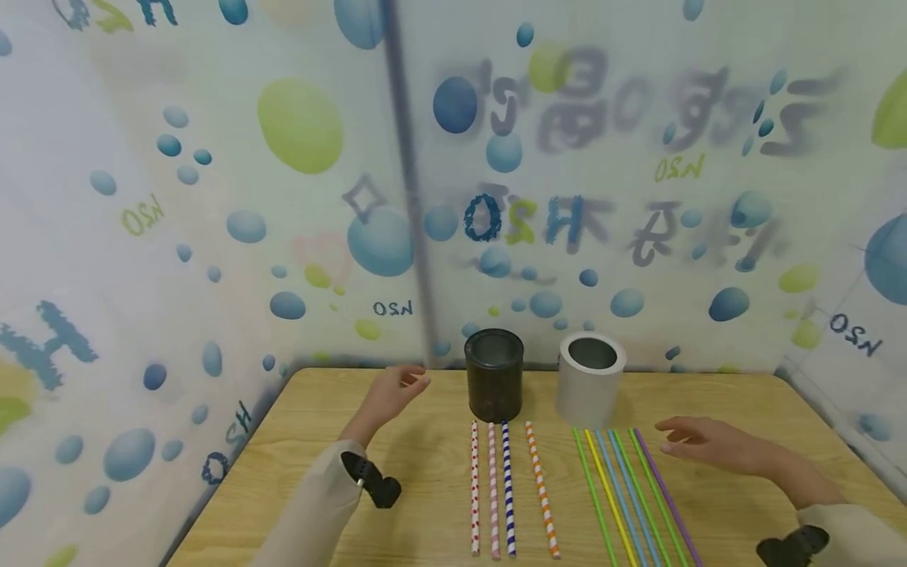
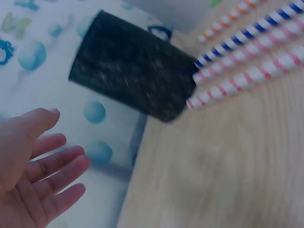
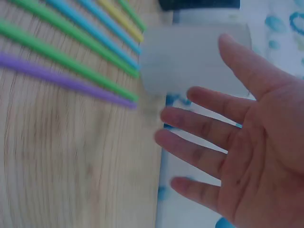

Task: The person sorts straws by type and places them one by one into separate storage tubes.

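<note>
My left hand (image 1: 393,394) hovers over the table's back left with relaxed fingers, holding nothing. Nearest to it, on its right, stands a black cylindrical cup (image 1: 495,398). Beyond that is a white thick-walled cup (image 1: 586,402). Off to the right my right hand (image 1: 712,445) hangs above the table, its fingers spread and its palm bare in the right wrist view. Patterned paper straws lie before the black cup: red-dotted (image 1: 475,488), pink-striped (image 1: 493,488), blue-striped (image 1: 508,488) and orange-striped (image 1: 542,488). Several plain straws, including yellow (image 1: 608,496) and purple (image 1: 668,496), fan out before the white cup.
The wooden table (image 1: 418,488) backs onto a white curtain (image 1: 623,236) printed with blue and green bubbles. Both cups stand upright near the table's back edge. Similar printed sheeting hangs at the left and right sides.
</note>
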Available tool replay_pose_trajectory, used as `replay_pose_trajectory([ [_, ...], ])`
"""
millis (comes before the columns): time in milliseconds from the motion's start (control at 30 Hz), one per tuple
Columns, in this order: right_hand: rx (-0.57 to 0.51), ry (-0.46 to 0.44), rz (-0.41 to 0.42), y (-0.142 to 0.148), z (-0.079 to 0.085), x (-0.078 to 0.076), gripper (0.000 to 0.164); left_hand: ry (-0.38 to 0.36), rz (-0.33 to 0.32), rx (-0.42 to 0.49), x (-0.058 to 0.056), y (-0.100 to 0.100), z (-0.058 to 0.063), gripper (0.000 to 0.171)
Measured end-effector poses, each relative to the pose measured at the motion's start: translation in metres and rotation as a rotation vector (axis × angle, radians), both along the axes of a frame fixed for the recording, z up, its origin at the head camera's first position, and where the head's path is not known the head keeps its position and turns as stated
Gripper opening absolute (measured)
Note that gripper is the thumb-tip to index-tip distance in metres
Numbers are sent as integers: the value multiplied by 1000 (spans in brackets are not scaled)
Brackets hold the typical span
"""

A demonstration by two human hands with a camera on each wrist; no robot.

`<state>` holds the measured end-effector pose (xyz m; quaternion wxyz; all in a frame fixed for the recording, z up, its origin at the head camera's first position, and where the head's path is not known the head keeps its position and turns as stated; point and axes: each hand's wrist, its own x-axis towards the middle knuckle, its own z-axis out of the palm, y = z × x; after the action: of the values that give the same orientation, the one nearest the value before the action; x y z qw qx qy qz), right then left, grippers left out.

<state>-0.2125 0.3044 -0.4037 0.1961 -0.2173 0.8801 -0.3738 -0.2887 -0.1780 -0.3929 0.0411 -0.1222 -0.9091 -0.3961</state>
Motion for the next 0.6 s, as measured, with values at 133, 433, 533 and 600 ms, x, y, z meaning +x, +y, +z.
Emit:
replay_pose_trajectory([
  [133, -109, -22, 136, -26, 4, -3, 41, -25, -28, 167, -16, 25, 13, 29],
  [433, -242, -26, 126, -92, -17, -23, 40, -153, 107, 449, -34, 65, 15, 38],
  [533, -283, -46, 43, -113, -30, -29, 38, -186, 149, 534, -36, 71, 11, 40],
  [600, -306, -54, -35, -126, -37, -31, 36, -199, 160, 583, -38, 75, 10, 41],
])
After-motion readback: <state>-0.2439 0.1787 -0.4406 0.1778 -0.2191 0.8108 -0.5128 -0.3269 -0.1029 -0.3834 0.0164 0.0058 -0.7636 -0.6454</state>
